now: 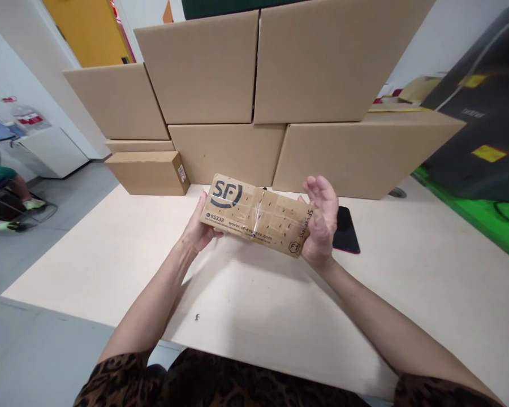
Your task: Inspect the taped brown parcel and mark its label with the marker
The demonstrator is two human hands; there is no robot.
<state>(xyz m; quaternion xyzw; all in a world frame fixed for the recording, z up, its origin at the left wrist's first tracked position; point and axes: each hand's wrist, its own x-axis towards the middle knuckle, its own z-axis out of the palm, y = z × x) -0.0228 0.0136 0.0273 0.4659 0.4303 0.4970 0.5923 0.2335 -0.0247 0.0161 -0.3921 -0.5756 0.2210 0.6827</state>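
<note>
small carton [257,215] above table [110,254] far edge | left hand [197,226], right hand [320,223] clasp its 2 ends | likely light, stiff; grip ends

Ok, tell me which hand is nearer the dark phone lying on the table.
Right. The right hand holds the box's end just beside the phone; the left hand grips the far end.
</note>
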